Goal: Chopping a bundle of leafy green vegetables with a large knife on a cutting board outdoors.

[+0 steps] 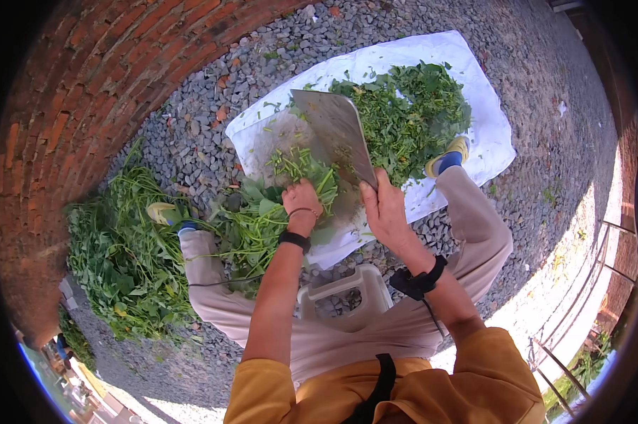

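My left hand (302,200) is closed on a bunch of leafy green stems (250,222), pressing it down on a worn, flat board (276,135). In my right hand (385,209) is the handle end of a wide cleaver (340,127), its broad metal blade raised and tilted over the board, to the right of the bunch. Short cut stem pieces (292,163) lie just beyond my left hand. To the right of the blade, a large heap of chopped greens (414,116) rests on a white sheet (488,122) that also extends under the board.
A big pile of uncut leafy stems (128,265) lies at the left, around my left shoe (162,213). My right shoe (456,148) touches the chopped heap. A pale plastic stool (345,297) is between my legs. Gravel (191,122) surrounds the sheet, and a brick wall (80,95) curves along the left.
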`<state>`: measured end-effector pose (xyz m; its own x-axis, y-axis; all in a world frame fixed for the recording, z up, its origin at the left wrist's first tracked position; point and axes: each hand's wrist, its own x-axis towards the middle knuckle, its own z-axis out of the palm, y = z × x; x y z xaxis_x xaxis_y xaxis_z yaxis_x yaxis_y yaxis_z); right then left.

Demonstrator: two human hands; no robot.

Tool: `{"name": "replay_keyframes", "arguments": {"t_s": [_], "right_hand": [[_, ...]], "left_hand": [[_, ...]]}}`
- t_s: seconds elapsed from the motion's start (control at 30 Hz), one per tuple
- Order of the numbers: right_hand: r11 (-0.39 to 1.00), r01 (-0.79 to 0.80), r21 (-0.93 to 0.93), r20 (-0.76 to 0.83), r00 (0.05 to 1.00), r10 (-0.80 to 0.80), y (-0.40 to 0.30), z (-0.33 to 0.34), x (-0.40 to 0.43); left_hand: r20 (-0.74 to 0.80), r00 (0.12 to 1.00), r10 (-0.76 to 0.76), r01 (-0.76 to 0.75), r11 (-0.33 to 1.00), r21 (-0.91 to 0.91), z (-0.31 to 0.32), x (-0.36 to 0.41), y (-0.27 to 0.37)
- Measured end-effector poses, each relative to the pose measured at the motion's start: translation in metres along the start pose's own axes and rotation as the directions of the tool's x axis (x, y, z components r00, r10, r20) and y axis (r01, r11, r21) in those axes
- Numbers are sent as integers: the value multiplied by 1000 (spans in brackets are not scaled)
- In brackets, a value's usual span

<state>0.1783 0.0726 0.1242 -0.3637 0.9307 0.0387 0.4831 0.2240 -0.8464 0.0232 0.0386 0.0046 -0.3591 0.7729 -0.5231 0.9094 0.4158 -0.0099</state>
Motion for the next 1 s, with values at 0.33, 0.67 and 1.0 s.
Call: {"name": "replay_keyframes", "arguments": {"t_s": [0.33,0.67,1.0], "right_hand": [[888,56,-456,360,924,127,60,40,-1],[867,122,-482,425,899,110,40,21,-7],[821,141,-554,505,841,196,40,57,3]], "left_hand": [[-43,999,21,-22,999,-31,2,1,2],[-141,990,12,-12,1000,2,15,2,7],[-251,966,60,-68,997,-24,20,-6,-8]]}}
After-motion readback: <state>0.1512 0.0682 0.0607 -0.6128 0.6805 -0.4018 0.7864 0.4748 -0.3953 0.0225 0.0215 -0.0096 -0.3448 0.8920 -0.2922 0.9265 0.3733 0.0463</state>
